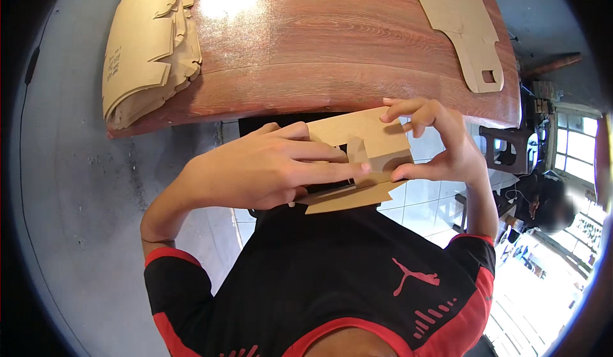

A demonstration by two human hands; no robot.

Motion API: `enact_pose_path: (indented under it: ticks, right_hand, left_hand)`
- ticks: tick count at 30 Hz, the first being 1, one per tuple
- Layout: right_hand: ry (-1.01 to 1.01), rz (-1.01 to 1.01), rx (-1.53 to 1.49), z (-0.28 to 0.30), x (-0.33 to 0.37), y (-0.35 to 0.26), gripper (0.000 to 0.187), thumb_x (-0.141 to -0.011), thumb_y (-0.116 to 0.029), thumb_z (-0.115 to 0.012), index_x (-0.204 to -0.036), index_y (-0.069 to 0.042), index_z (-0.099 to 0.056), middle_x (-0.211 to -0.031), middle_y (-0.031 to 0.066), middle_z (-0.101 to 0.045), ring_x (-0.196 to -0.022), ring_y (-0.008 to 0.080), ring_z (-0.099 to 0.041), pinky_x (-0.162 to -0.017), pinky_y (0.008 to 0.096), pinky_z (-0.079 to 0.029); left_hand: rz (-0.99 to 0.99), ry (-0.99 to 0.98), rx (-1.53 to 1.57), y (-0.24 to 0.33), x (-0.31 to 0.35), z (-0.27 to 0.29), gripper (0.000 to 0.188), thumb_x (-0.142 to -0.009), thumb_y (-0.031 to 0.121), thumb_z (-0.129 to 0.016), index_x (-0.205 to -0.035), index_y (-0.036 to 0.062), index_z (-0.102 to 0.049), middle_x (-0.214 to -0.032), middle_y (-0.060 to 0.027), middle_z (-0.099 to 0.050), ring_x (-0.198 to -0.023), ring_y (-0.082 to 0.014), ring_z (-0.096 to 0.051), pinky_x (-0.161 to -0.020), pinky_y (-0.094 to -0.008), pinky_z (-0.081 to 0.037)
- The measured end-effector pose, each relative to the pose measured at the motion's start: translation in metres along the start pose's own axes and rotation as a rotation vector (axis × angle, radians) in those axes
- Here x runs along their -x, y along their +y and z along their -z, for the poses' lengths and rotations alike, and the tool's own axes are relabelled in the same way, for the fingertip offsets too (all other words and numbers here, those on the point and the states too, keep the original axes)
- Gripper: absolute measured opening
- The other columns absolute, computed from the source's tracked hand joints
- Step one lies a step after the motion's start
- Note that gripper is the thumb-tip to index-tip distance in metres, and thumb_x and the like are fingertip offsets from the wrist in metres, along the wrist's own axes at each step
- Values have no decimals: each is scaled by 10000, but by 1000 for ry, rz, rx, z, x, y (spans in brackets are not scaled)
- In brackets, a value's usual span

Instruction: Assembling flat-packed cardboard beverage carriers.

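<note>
In front of my torso is a partly folded brown cardboard box, tilted, just off the table's near edge. My right hand grips its right end, fingers over the far edge and thumb on the near edge. Across its left part lies my left hand, two fingers reaching over the box's dark opening onto a small inner flap. The other left fingers bend at the far edge, and what they touch is partly hidden. A long flap sticks out on the side nearest me.
On the wooden table, a stack of folded cardboard sheets lies at the left. A flat die-cut cardboard piece lies at the right. Beyond it, a dark plastic stool stands on the tiled floor. Another person is at the far right.
</note>
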State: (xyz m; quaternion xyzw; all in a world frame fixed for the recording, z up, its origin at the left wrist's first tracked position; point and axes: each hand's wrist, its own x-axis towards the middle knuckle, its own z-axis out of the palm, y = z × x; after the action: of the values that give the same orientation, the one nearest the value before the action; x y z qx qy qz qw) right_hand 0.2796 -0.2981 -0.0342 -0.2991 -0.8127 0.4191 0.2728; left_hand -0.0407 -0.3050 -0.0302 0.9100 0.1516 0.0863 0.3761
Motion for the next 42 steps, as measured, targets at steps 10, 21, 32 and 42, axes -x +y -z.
enact_pose_path:
  ticks: [10, 21, 32, 42]
  right_hand:
    - [-190, 88, 165, 8, -4, -4, 380, -775, -264, -864, -1083, -88, -727, -1212, 133, -662, -1135, 372, -644, -924, 454, -548]
    - [-424, -12, 238, 25, -5, -5, 430, -844, -373, -799, -1168, -113, -692, -1539, 255, -447, -1304, 437, -526, -1004, 479, -466]
    - [-433, 54, 455, 18, -19, -27, 443, -800, -358, -757, -1134, -89, -648, -1345, 221, -601, -1115, 390, -629, -875, 462, -494]
    - [-337, 55, 490, 13, 1, -29, 356, -813, -298, -754, -1065, -61, -669, -1336, 194, -621, -1155, 398, -627, -963, 493, -514]
  left_hand:
    - [88, 3, 94, 0, -1, 0, 803, -727, 8, -795, -1483, 130, -555, -1337, -52, -676, -959, -274, -591, -898, -363, -442]
    - [95, -18, 85, 1, -8, 0, 788, -742, 15, -779, -1489, 111, -547, -1295, -39, -691, -930, -251, -589, -896, -359, -424]
    - [103, 11, 29, 4, -3, -3, 798, -679, 3, -773, -1445, 135, -590, -1357, -64, -636, -985, -272, -573, -898, -374, -442]
    - [92, 356, 238, -17, 26, -35, 486, -721, 224, -900, -1171, 139, -737, -1429, -176, -541, -1278, -378, -533, -1085, -493, -414]
